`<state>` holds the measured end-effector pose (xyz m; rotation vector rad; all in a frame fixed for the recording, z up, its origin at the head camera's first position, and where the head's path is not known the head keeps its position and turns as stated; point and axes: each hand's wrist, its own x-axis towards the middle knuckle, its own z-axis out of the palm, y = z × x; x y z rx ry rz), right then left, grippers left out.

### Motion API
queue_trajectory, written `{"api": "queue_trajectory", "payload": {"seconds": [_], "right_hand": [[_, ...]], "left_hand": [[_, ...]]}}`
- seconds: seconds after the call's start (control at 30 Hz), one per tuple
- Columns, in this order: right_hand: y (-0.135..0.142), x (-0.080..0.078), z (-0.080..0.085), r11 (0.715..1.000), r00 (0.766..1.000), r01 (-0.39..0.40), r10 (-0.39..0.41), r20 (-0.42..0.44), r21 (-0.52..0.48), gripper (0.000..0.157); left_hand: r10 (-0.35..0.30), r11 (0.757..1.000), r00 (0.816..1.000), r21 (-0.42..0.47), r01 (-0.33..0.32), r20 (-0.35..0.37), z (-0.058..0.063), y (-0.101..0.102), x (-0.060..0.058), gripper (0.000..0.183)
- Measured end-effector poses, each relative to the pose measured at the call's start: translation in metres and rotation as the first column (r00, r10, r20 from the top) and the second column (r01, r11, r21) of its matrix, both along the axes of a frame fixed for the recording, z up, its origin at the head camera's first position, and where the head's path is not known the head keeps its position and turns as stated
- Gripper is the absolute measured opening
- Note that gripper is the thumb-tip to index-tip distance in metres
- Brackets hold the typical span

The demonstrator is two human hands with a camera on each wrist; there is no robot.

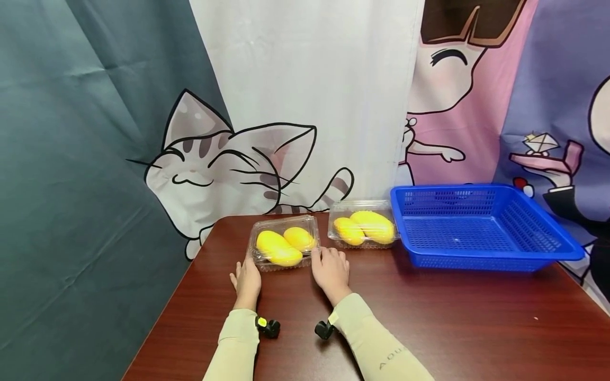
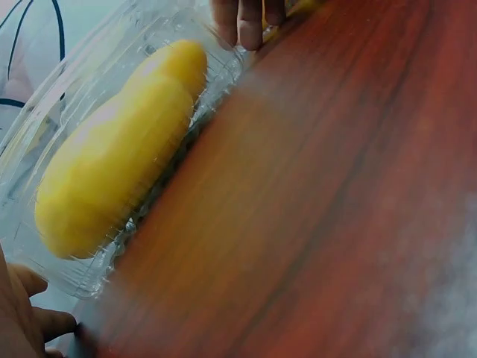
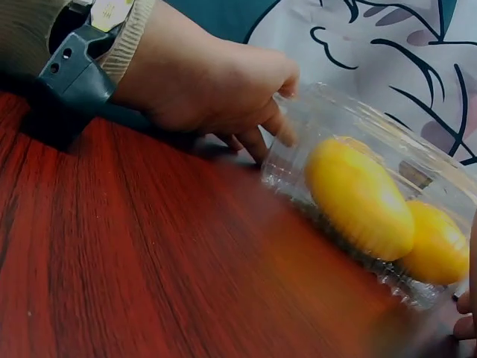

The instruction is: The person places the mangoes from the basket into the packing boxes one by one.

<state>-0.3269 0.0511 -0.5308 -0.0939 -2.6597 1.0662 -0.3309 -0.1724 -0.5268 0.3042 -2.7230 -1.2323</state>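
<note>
A clear plastic clamshell box (image 1: pixel 254 233) holding yellow mangoes (image 1: pixel 279 248) stands on the table between both hands. My left hand (image 1: pixel 248 281) touches its left end; in the right wrist view, that hand's fingers (image 3: pixel 277 127) rest against the box wall without wrapping round it. At the near right corner is my right hand (image 1: pixel 332 271), its fingers loosely bent. Its fingertips (image 2: pixel 250 33) show at the top of the left wrist view, beside the box. The mangoes (image 3: pixel 361 201) lie inside under the lid.
A second clear box (image 1: pixel 335 241) of mangoes stands just right of the first. Beyond it, a blue plastic basket (image 1: pixel 469 260) sits at the right rear. A printed cartoon curtain (image 1: pixel 314 79) hangs behind the brown wooden table (image 1: pixel 443 323).
</note>
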Motion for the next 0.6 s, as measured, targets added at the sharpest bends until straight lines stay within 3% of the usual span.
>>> {"api": "queue_trajectory", "payload": {"seconds": [0.13,0.4,0.6], "right_hand": [[-0.005,-0.001,-0.001,0.999,1.0,-0.005,0.007,0.026,-0.048,0.058],[-0.014,-0.004,0.0,0.989,0.999,0.013,-0.007,0.047,-0.147,0.058],[-0.019,-0.007,0.001,0.989,1.0,0.017,-0.013,0.027,-0.147,0.056]], "left_hand": [[0.025,0.999,1.0,0.033,-0.025,-0.009,0.0,0.001,0.0,0.058],[0.042,0.999,0.999,0.007,-0.042,-0.012,0.001,0.005,-0.004,0.054],[0.047,0.999,0.999,-0.009,-0.047,-0.004,0.001,0.007,-0.005,0.052]]}}
